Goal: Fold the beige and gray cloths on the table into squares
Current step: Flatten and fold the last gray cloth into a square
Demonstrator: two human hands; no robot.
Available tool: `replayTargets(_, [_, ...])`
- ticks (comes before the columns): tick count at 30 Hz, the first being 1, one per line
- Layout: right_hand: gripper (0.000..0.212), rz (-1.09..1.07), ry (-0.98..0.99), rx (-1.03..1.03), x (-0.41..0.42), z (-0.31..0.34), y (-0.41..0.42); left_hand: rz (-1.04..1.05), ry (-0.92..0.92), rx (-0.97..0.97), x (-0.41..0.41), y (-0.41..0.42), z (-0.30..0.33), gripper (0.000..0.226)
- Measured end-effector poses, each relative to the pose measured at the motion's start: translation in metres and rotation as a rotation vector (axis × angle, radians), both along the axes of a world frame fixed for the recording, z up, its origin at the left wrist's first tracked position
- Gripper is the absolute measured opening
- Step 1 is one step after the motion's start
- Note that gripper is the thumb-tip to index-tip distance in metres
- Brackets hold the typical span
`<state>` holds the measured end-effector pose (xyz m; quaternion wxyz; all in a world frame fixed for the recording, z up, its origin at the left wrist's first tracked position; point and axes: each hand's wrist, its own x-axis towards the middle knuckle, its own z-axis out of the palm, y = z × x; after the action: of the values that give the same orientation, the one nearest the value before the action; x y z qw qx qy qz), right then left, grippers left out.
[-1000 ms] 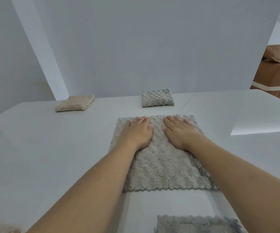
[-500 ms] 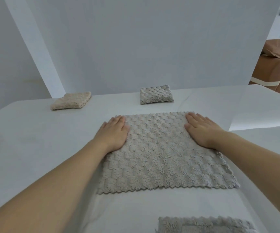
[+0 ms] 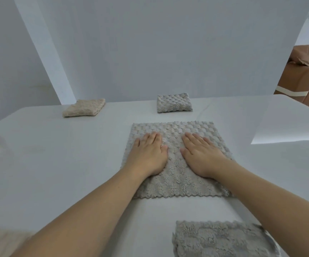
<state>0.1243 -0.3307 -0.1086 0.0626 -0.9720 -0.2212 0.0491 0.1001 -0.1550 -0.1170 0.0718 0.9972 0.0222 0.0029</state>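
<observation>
With the left hand (image 3: 148,154) and right hand (image 3: 201,154) lying flat, fingers straight, on the gray cloth (image 3: 174,175) at the surface's (image 3: 57,164) centre, press evenly, then fold toward 12 o'clock, matching edges.

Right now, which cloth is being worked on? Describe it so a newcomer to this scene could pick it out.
On the white table, look at the middle, in front of the person. The gray cloth lies spread flat there with the left hand and right hand resting on it. Unlike the small folded gray square behind it, it is large, unfolded and under both palms.
</observation>
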Motion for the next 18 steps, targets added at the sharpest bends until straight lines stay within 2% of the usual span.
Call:
replayTargets(3, [0.058, 0.005, -0.007, -0.020, 0.001, 0.001, -0.013, -0.020, -0.002, -0.002, -0.004, 0.011, 0.001, 0.059])
replayTargets(7, [0.058, -0.121, 0.020, -0.044, 0.003, -0.001, -0.063, 0.060, 0.049, -0.002, -0.022, 0.049, 0.000, 0.058])
replayTargets(11, [0.059, -0.220, 0.026, -0.158, 0.001, 0.009, -0.071, 0.120, 0.063, 0.151, -0.029, 0.050, 0.017, 0.059])
replayTargets(15, [0.059, -0.080, -0.062, -0.030, -0.030, 0.021, -0.027, 0.013, -0.051, -0.013, -0.047, 0.002, 0.022, 0.059])
replayTargets(18, [0.060, 0.047, -0.030, 0.004, -0.056, 0.002, -0.014, -0.033, -0.023, -0.021, -0.068, -0.012, 0.002, 0.060])
